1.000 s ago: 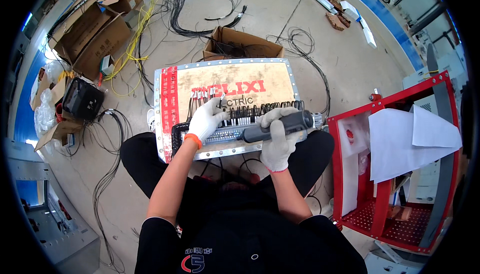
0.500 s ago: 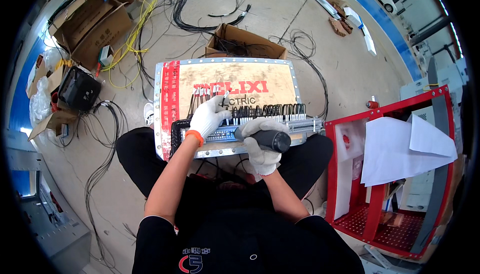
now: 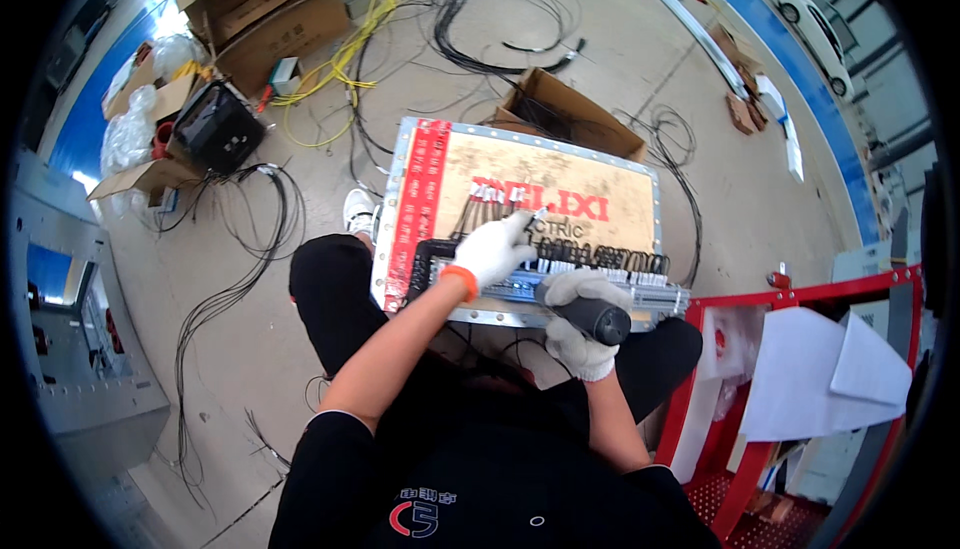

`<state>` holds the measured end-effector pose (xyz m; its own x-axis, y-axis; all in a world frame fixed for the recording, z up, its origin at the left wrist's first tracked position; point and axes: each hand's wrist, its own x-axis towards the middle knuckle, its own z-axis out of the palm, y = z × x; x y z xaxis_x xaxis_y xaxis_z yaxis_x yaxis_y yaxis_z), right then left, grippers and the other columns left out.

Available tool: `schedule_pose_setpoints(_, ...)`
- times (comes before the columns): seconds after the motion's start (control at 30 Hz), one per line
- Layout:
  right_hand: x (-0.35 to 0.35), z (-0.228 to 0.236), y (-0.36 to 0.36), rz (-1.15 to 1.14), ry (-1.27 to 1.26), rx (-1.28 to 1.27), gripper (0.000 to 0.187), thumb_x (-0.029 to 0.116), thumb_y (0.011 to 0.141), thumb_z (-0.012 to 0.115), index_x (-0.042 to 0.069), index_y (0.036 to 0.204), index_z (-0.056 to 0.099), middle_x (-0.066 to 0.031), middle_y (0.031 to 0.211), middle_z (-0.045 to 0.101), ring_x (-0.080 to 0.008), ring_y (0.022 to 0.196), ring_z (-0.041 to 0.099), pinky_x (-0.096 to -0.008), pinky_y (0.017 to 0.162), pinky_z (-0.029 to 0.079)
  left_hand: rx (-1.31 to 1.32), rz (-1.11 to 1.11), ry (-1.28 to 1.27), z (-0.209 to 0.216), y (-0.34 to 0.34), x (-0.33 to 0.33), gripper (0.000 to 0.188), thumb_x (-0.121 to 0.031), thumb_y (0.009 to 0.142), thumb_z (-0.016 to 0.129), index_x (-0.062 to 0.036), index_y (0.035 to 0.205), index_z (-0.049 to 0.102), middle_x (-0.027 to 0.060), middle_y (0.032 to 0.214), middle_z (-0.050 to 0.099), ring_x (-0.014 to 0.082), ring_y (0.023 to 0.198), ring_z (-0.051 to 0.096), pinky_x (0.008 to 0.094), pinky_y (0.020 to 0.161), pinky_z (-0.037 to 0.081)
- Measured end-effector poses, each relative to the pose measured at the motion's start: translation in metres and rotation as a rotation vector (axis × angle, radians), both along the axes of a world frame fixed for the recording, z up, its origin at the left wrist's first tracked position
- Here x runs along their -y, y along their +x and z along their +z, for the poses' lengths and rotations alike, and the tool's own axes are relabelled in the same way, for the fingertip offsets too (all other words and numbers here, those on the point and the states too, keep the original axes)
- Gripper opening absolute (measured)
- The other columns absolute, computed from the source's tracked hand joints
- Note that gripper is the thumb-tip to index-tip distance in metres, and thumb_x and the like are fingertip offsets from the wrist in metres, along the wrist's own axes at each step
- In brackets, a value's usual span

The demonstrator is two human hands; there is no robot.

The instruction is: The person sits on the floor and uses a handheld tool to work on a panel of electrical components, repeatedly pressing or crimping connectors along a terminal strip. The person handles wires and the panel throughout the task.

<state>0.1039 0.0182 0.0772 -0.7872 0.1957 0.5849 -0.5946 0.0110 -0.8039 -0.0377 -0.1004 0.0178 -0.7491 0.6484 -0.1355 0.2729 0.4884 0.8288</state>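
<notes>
My left hand, in a white glove with an orange cuff, is closed with its fingertips on a black wire that has a white sleeve at its end. My right hand, gloved in white, wraps round a black cylindrical tool, which looks like a powered screwdriver; its tip is hidden. Both hands are over a long terminal block strip, grey and blue. A row of looped black wires with white markers runs along its far side. More labelled wire ends stand up left of it.
The strip lies on a cardboard-topped box with a riveted metal edge, across my knees. Behind it stands an open carton with black cable. A red metal frame with white sheets is at right. Cables lie on the floor at left.
The whole view has shifted, so the box and both hands appear farther right and slightly tilted. Both hands keep the same hold over the strip.
</notes>
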Motion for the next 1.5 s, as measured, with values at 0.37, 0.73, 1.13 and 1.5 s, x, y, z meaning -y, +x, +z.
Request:
schedule_pose_setpoints(0.37,-0.002,-0.004,0.002,-0.036,0.136,-0.013,0.066,-0.009,0.072,0.078,0.010,0.124,0.043,-0.0132,0.103,0.063,-0.0317,0.100,0.065,-0.0480,0.092,0.053,-0.005,0.234,0.020,-0.005,0.006,-0.010,0.056,-0.021,0.085,0.070,-0.0097,0.138,0.056,0.0175,0.099,0.074,0.0360,0.094,0.070,0.0435,0.084,0.053)
schedule_pose_setpoints(0.73,-0.003,-0.002,0.005,-0.163,-0.009,0.018,0.064,-0.015,0.073,0.072,0.009,0.123,0.039,-0.0147,0.105,0.061,-0.0298,0.098,0.064,-0.0471,0.093,0.053,-0.045,0.334,-0.018,-0.008,0.007,-0.019,0.047,-0.015,0.087,0.069,-0.0054,0.131,0.055,0.0120,0.089,0.076,0.0278,0.079,0.073,0.0393,0.076,0.055)
schedule_pose_setpoints(1.13,-0.007,0.000,0.002,-0.116,0.037,-0.042,0.065,-0.015,0.074,0.072,0.010,0.127,0.043,-0.0138,0.104,0.061,-0.0304,0.100,0.064,-0.0460,0.089,0.053,0.008,0.169,-0.006,0.008,0.007,-0.011,0.052,-0.015,0.086,0.072,-0.0068,0.134,0.055,0.0160,0.093,0.075,0.0327,0.088,0.073,0.0422,0.080,0.056)
schedule_pose_setpoints(1.5,-0.011,-0.006,-0.002,-0.113,0.082,-0.133,0.065,-0.001,0.080,0.079,0.008,0.131,0.041,-0.0151,0.107,0.061,-0.0261,0.090,0.065,-0.0535,0.090,0.055,0.289,-0.106,0.093,0.013,-0.025,0.000,0.057,-0.009,0.088,0.073,0.0009,0.139,0.051,0.0091,0.086,0.070,0.0128,0.080,0.063,0.0294,0.078,0.052)
